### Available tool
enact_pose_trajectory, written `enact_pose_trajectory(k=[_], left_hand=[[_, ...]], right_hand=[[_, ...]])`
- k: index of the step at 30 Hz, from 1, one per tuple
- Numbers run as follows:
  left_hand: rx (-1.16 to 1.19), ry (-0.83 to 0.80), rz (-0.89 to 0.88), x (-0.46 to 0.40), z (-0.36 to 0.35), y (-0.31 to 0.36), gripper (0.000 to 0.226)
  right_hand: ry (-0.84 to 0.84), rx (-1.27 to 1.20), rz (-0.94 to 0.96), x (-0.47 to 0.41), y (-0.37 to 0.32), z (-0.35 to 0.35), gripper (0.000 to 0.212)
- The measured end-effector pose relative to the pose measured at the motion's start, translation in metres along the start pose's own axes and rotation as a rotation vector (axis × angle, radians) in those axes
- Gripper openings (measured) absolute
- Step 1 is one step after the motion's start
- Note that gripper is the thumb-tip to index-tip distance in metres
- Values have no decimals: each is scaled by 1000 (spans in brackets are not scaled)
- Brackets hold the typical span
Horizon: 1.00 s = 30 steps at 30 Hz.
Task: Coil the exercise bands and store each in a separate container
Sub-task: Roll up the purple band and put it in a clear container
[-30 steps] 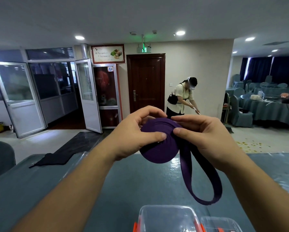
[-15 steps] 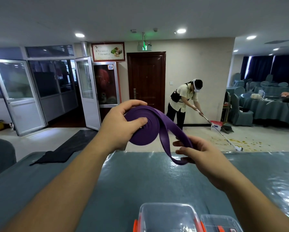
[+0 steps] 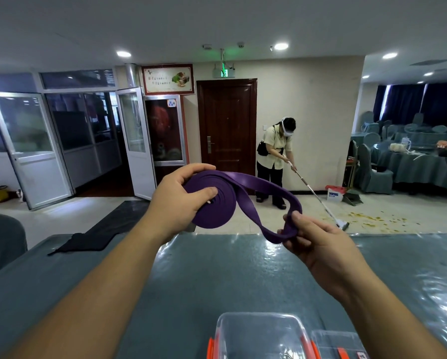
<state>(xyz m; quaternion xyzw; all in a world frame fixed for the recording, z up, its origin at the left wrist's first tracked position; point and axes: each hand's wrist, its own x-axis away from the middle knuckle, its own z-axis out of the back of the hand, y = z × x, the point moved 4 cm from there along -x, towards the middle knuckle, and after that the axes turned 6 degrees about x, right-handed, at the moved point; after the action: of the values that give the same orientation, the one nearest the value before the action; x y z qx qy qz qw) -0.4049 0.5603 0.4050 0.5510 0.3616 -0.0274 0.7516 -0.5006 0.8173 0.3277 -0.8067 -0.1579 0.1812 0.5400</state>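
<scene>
Beige wall [image 3: 308,104], dark wooden door [image 3: 226,125], ceiling spotlights [image 3: 281,46], draped tables [image 3: 419,164].

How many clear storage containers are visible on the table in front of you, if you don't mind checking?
2. One clear container sits at the table's near edge, and a second container sits right beside it. Both are cut off by the frame, so more may lie below it.

Matt rubbery purple band [image 3: 217,203], glossy film-covered table [image 3: 217,268], clear plastic container [image 3: 261,335]

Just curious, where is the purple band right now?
In the head view, the purple band is held mid-frame above the table, its coil in the left hand, its loose loop in the right hand.
</scene>
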Motion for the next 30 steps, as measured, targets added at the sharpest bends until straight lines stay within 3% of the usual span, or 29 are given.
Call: enact_pose_trajectory(k=[2, 7, 11, 15, 20, 25, 30], left_hand=[[22, -11, 26, 1, -3, -4, 43], [96, -7, 66, 1, -3, -9, 44], [127, -50, 71, 2, -2, -6, 44], [157, -57, 58, 1, -2, -2, 43], [168, -88, 64, 2, -4, 4, 44], [77, -183, 29, 8, -14, 14, 42], [-2, -287, -14, 14, -26, 26, 43]], right_hand=[[-32, -140, -15, 1, -1, -6, 16], [-113, -385, -105, 2, -3, -5, 22], [-59, -246, -61, -3, 0, 1, 10], [14, -166, -58, -6, 7, 10, 26], [18, -149, -109, -5, 18, 18, 27], [144, 214, 27, -6, 8, 18, 32], [98, 689, 418, 2, -51, -21, 37]])
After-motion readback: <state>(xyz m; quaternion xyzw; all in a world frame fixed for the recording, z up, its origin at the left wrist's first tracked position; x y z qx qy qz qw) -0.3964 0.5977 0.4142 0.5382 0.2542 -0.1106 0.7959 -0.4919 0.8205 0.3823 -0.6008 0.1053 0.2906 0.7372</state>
